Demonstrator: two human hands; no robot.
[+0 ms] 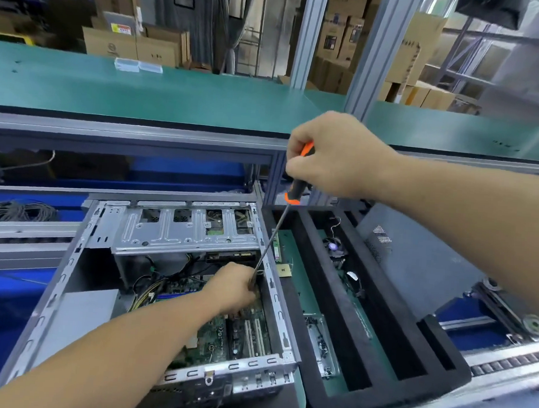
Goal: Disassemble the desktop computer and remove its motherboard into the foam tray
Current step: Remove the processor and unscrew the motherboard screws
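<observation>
the right hand [334, 157] grips the orange-and-black screwdriver [296, 186] handle, shaft angled down into the open computer case [68, 267]. the left hand [233, 285] pinches the shaft's lower end above the motherboard [219, 336].

Bare metal case [178, 229], matt black foam tray [379, 352]

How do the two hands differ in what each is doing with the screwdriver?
The right hand is raised above the computer case, fingers curled round the orange-and-black handle; the left hand is down inside the case over the motherboard, closed around the lower shaft. Both hold the same screwdriver, which leans toward the case's right wall.
</observation>
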